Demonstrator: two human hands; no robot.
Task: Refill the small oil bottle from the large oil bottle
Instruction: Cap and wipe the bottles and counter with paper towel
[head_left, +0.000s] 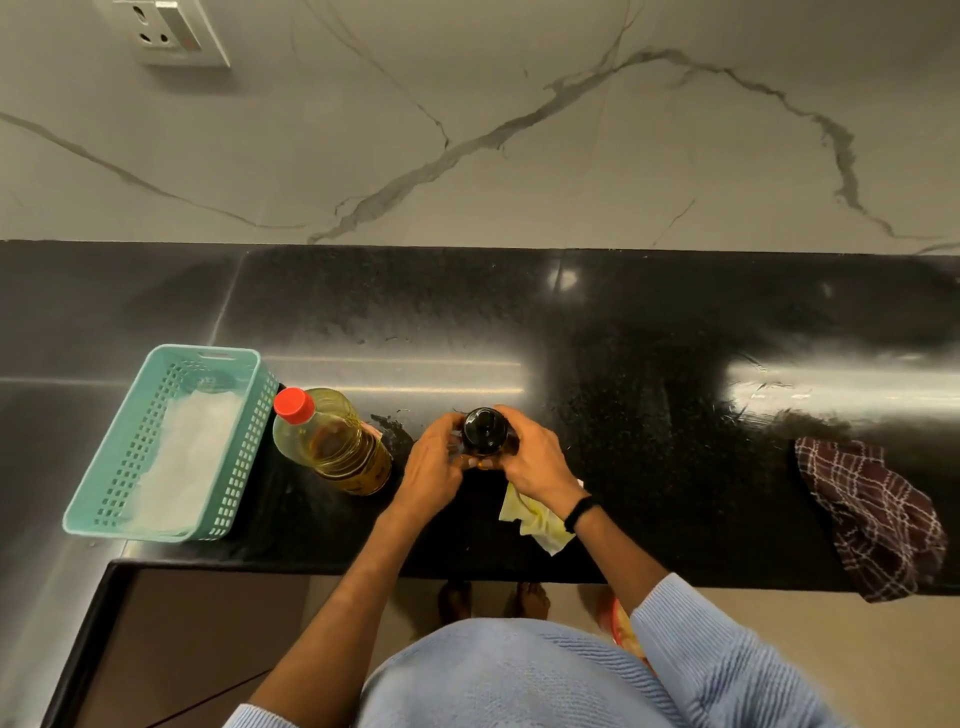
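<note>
The small oil bottle, dark with a black cap, stands upright on the black counter in front of me. My left hand wraps its left side and my right hand wraps its right side; both touch the bottle just below the cap. The large oil bottle, clear plastic with yellow oil and a red cap on, stands upright just left of my left hand, apart from it.
A teal perforated basket lined with white paper sits at the left. A yellowish crumpled tissue lies under my right wrist. A maroon checked cloth hangs over the counter's front edge at the right. The marble wall rises behind.
</note>
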